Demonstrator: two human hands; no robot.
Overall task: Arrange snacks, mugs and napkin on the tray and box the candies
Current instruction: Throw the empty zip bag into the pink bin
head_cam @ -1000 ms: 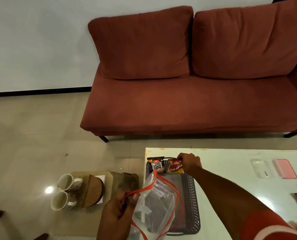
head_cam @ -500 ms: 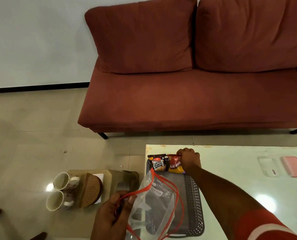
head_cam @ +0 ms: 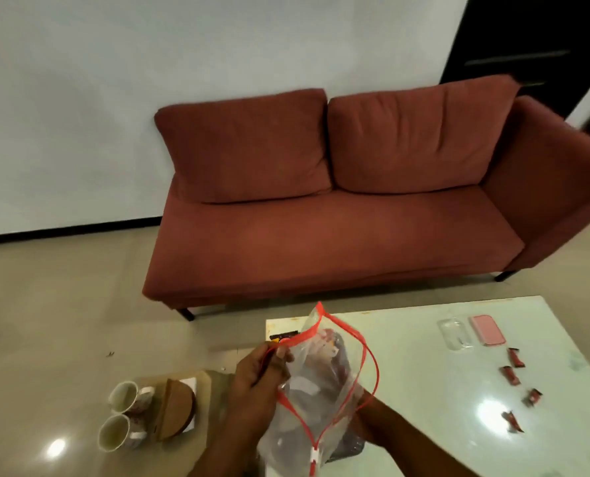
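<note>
Left hand (head_cam: 257,376) pinches clear red-rimmed zip bag (head_cam: 321,380); right hand (head_cam: 371,416) grip hidden behind it. Lower-left white mugs (head_cam: 121,418), red wrapped candies (head_cam: 513,373) unplaced.

- One head-worn wide-angle view looks forward and down over the table (head_cam: 424,390) toward the sofa (head_cam: 321,242).
- The left hand (head_cam: 255,383) and zip bag (head_cam: 321,383) sit closest, low in frame.
</note>
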